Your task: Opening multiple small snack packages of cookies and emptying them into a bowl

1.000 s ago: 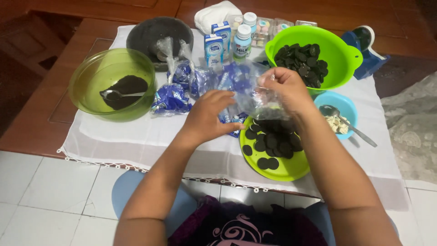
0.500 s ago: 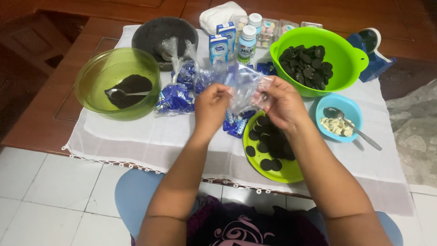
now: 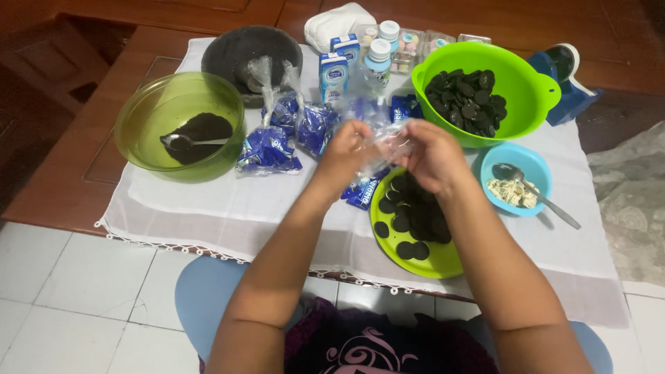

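Closest in, both forearms reach up from the bottom edge over a white cloth [image 3: 208, 208] with a beaded fringe, which covers most of the brown wooden table [image 3: 62, 173]. Under the right wrist sits a flat lime-green plastic plate [image 3: 433, 260] of dark round biscuit halves, part of it hidden by the arm. Just above it the left hand [image 3: 346, 149] and right hand [image 3: 431, 154] meet, fingers of both pinched narrowly onto a crumpled clear plastic bag [image 3: 383, 142]; what it holds is too blurred to make out. A blue biscuit wrapper [image 3: 364, 192] peeks out beneath the hands, half covered. Left of them lie knotted clear bags of blue packets [image 3: 269, 149], and further left a translucent green glass bowl [image 3: 138, 131] with dark crumbs and a spoon. Right of the hands, a small light-blue bowl [image 3: 526, 163] holds pale filling and a metal spoon. Beyond that, a big lime-green plastic bowl [image 3: 526, 79] is full of dark biscuits. At the far edge stand two small blue-and-white cartons [image 3: 334, 69], a white-capped bottle [image 3: 378, 59], a dark stone mortar [image 3: 232, 48] and a blue object [image 3: 571, 86] cut off at the side.
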